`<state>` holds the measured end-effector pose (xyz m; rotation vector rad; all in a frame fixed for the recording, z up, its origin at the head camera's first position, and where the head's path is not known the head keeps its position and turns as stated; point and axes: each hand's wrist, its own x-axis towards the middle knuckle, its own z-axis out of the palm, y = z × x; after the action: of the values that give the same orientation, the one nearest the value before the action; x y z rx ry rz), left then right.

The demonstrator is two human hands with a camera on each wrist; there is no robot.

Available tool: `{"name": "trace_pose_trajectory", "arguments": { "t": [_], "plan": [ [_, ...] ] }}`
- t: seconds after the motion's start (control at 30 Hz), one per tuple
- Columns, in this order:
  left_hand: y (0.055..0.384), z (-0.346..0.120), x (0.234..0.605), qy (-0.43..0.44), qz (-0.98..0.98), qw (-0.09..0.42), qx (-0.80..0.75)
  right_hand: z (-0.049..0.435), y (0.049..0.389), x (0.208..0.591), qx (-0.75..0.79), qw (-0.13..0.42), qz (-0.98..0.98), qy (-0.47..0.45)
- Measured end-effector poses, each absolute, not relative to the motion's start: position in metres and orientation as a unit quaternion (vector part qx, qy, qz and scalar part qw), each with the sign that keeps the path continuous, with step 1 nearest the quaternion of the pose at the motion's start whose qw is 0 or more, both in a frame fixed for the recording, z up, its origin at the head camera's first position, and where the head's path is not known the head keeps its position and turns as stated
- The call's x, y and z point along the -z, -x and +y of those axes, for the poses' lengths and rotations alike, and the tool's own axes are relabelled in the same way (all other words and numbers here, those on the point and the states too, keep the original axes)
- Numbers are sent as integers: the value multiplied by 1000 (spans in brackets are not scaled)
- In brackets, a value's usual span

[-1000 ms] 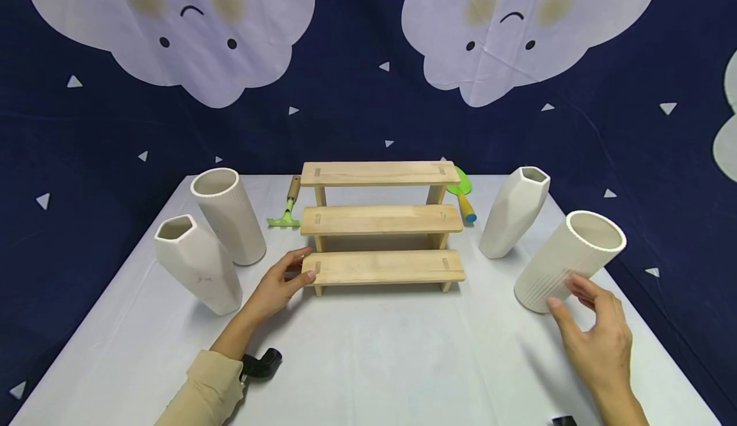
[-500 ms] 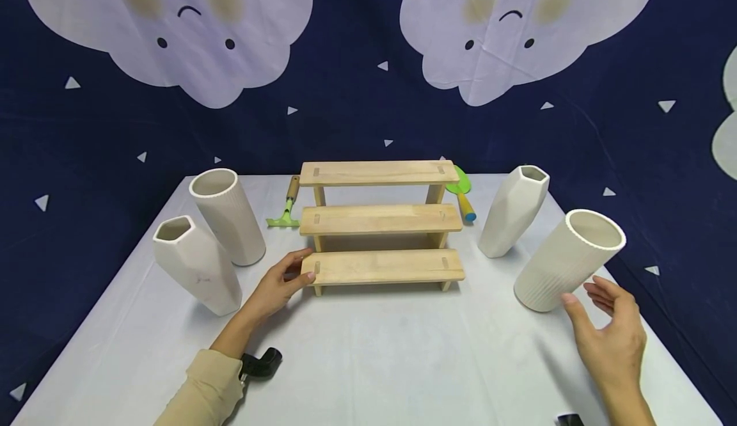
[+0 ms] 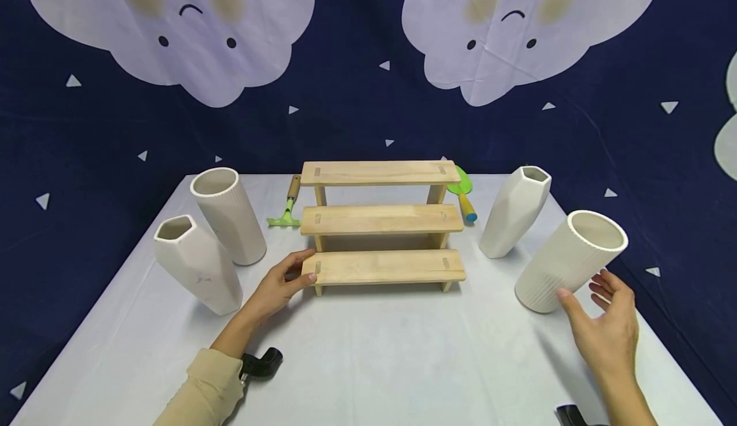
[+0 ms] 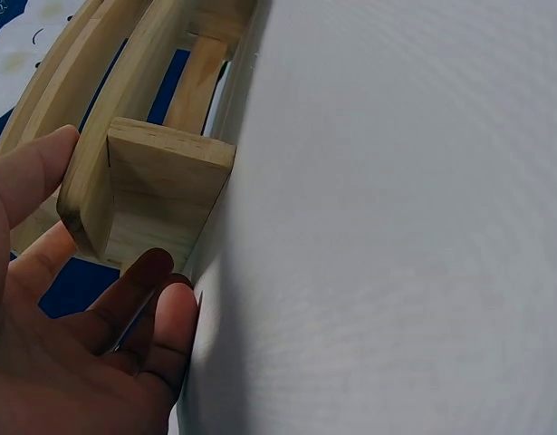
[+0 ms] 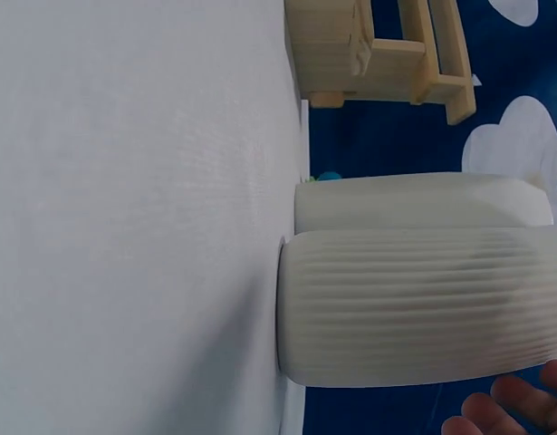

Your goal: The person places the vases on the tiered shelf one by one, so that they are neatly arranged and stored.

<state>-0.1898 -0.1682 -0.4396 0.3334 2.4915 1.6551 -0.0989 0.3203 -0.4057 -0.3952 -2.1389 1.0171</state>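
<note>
A three-step wooden display stand [image 3: 382, 267] stands at the middle of the white table. My left hand [image 3: 276, 290] holds the left end of its lowest board, thumb at the front corner and index finger at the back. In the left wrist view, the other fingers [image 4: 177, 317] curl loosely beside the stand's leg. On the right, a white ribbed cylindrical vase [image 3: 567, 263] stands upright. Beside it is my right hand [image 3: 607, 333], thumb by the vase's near side and fingers spread loosely around its right; whether the thumb touches cannot be told. Its fingertips [image 5: 523, 399] show below the vase in the right wrist view.
A faceted white vase [image 3: 512, 213] stands behind the ribbed one. At left are another ribbed vase [image 3: 230, 218] and a faceted vase [image 3: 198, 266]. A small green rake [image 3: 288, 212] and a green trowel [image 3: 462, 189] lie behind, flanking the stand. A dark cloud-print cloth hangs behind.
My right hand has drawn back from the front of the ribbed vase to its right side, then edged slightly closer again. The left hand and the stand stay put.
</note>
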Motion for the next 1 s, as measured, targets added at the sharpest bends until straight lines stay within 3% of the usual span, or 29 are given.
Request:
{"name": "trace_pose_trajectory", "arguments": {
  "t": [1.0],
  "plan": [
    [189, -166, 440, -109, 800, 82, -584, 322, 124, 409, -434, 293, -828, 201]
  ]
}}
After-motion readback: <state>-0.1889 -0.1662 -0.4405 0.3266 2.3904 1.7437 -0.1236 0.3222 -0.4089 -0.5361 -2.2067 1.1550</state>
